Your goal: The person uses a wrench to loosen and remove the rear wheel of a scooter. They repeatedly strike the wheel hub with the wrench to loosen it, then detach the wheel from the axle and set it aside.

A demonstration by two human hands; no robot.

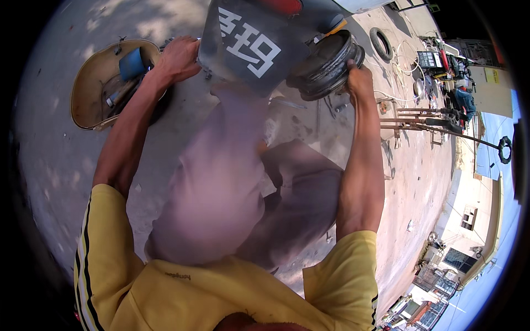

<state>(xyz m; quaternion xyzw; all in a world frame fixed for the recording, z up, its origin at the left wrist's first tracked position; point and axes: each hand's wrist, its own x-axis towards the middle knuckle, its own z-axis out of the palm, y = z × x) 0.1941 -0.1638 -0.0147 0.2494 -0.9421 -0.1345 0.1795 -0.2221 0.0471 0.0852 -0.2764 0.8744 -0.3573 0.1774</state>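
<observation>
A dark mudguard (243, 55) with white lettering hangs at the top middle, in front of my knees. At its left edge is my left hand (179, 59), its fingers bent and closed; the panel hides the fingertips and whatever they grip. To the right of the mudguard, a dark, scuffed wheel rim (326, 66) without a visible tyre is tilted beside it. My right hand (360, 80) is closed on the rim's right edge, thumb on top and the other fingers mostly hidden. A red light (284, 5) shows above the mudguard.
At the left stands a tan tub (83, 99) holding tools and a blue container (131, 65). Small tools (337, 105) lie on the ground below the rim. Farther right are a loose tyre (381, 44), a pale hose (406, 60) and long metal bars (408, 121).
</observation>
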